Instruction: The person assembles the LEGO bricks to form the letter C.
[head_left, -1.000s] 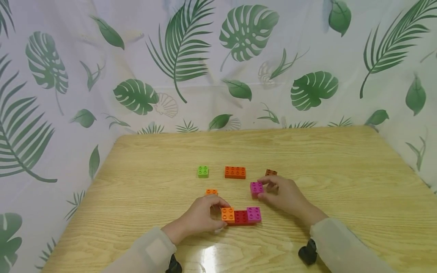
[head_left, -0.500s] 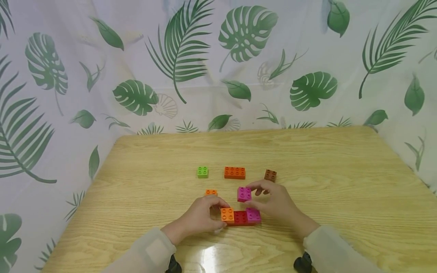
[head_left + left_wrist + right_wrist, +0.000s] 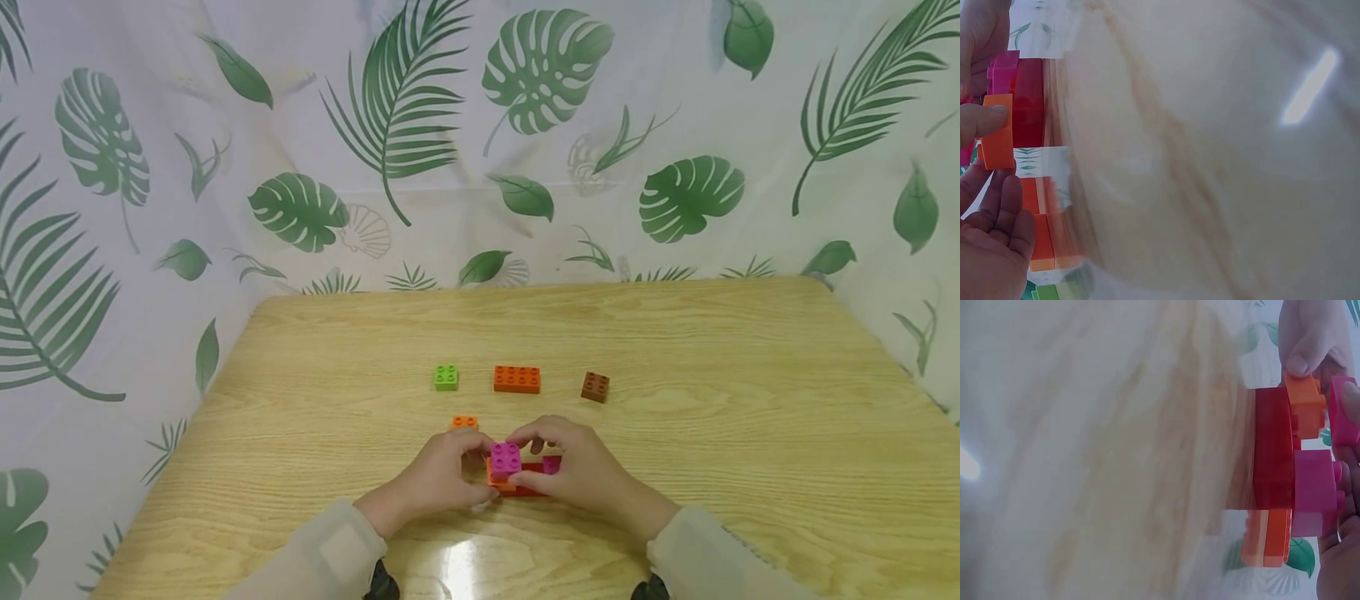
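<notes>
Left hand [image 3: 441,477] pinches orange brick [image 3: 999,144], right hand [image 3: 591,473] pink brick [image 3: 506,459], well inside the table's far edge [image 3: 525,291].

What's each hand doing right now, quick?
Left hand: holding the orange block on the red block.
Right hand: holding the upper pink block.

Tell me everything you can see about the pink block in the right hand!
It's a bright pink toy brick, smooth and plastic-looking, boxy, with four round studs on top in two rows of two. It's roughly level, studs up, pinched between the thumb and fingers of the right hand. It hangs just above the orange brick; the right wrist view shows a small gap between them.
</notes>
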The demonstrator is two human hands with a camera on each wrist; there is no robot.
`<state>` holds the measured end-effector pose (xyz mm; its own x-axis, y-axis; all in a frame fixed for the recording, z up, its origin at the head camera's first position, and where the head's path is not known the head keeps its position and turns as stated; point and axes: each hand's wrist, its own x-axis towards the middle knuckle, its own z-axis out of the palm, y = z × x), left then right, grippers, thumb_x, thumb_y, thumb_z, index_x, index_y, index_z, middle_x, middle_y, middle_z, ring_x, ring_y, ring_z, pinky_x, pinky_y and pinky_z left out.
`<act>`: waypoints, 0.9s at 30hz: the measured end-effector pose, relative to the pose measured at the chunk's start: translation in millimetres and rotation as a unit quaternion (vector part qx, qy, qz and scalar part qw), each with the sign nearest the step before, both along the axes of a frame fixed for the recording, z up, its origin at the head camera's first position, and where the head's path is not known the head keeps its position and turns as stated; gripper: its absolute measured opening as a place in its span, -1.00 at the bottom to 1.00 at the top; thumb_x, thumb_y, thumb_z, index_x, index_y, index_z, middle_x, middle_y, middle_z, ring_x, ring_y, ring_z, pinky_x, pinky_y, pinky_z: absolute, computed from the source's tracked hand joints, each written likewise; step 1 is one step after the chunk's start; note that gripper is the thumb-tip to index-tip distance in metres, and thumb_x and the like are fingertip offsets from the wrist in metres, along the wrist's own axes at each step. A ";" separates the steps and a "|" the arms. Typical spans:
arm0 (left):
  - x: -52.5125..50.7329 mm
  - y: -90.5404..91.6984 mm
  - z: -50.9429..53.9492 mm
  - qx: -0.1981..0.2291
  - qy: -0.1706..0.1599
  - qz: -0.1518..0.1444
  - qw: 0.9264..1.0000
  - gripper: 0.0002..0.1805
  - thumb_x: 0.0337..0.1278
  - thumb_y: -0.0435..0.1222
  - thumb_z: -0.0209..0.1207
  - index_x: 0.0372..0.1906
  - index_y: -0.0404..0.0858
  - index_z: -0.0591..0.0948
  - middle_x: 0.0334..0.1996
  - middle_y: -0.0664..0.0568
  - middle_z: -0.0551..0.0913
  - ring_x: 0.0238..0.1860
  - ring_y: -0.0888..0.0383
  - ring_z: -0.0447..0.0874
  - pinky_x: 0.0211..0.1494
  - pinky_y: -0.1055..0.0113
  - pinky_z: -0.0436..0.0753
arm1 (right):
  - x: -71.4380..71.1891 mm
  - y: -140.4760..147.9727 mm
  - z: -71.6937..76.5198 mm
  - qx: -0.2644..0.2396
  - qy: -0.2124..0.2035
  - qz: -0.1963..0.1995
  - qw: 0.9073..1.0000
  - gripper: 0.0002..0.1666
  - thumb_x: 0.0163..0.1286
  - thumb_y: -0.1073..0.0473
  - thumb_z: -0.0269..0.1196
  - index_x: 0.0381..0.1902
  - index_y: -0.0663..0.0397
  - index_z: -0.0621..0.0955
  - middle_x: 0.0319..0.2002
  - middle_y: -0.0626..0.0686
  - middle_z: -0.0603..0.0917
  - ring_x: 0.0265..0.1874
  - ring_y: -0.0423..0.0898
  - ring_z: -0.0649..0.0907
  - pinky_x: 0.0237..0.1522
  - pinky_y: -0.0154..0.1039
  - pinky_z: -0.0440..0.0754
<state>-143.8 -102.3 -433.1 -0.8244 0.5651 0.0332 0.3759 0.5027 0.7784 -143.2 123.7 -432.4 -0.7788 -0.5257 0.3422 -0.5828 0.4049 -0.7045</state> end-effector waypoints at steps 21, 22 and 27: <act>-0.1 0.7 -1.2 0.000 0.014 0.001 1.000 -0.64 -0.15 -0.31 0.44 -0.13 -0.19 0.66 -0.21 0.21 0.60 -0.15 0.25 0.53 -0.01 0.33 0.51 | 0.7 -8.0 3.5 0.033 -0.030 -0.005 0.999 -0.61 0.05 -0.02 0.49 -0.16 -0.13 0.67 -0.33 -0.29 0.58 -0.37 -0.22 0.52 -0.37 -0.32 0.53; -0.1 0.7 -1.2 -0.001 0.015 0.002 1.000 -0.64 -0.14 -0.31 0.44 -0.13 -0.19 0.66 -0.21 0.21 0.60 -0.16 0.25 0.52 -0.01 0.33 0.51 | 0.6 -8.2 3.9 0.034 -0.034 -0.005 0.999 -0.62 0.05 -0.03 0.49 -0.16 -0.13 0.67 -0.32 -0.29 0.59 -0.37 -0.22 0.52 -0.36 -0.32 0.53; 0.6 0.8 0.2 -0.003 0.018 0.002 1.000 -0.65 -0.14 -0.30 0.44 -0.14 -0.20 0.66 -0.22 0.21 0.59 -0.16 0.24 0.52 -0.02 0.33 0.51 | -0.9 -8.0 7.0 0.044 -0.046 0.001 0.998 -0.61 0.01 -0.02 0.51 -0.18 -0.14 0.67 -0.30 -0.29 0.60 -0.37 -0.18 0.53 -0.37 -0.31 0.53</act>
<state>-143.3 -101.5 -432.9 -0.8248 0.5623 0.0590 0.4012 0.5085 0.7619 -144.2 115.7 -425.4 -0.8031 -0.5526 0.2228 -0.5191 0.4654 -0.7169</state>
